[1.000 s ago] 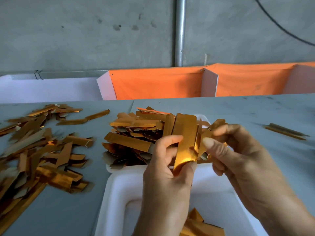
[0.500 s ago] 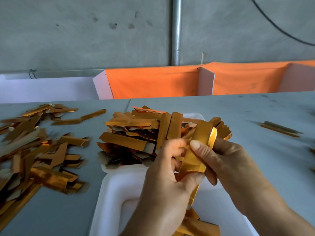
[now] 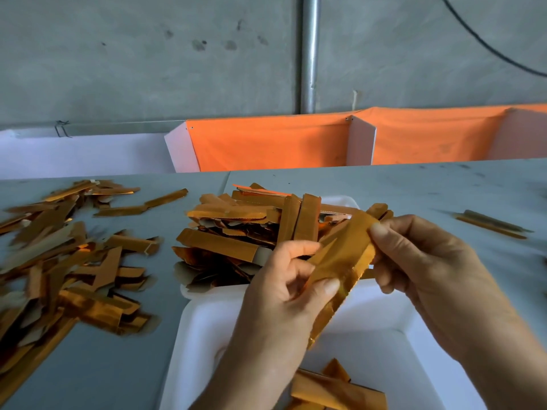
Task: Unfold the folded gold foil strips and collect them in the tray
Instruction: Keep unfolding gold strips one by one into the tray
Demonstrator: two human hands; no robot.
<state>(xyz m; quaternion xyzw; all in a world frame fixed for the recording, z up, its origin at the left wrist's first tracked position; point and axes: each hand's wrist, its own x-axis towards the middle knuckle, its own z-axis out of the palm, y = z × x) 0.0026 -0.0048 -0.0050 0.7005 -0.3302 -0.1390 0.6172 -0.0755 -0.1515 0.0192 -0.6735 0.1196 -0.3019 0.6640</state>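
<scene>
Currently I see left hand [image 3: 284, 279] and right hand [image 3: 420, 261] both pinching one strip [image 3: 340, 261] above the white tray [image 3: 201, 335]. Grey worktop [image 3: 414, 187] carries loose strips [image 3: 59, 261]; concrete wall [image 3: 148, 54], pipe [image 3: 309, 54], orange cloth [image 3: 266, 143] behind.

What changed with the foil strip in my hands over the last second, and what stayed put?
The gold foil strip, upright a second ago, now slants. The right hand has moved to pinch its upper end, the left hand grips lower down, and the strip has been pulled open, longer and wider. The white tray, the heaped strips beyond it and the loose strips on the table stayed.
</scene>
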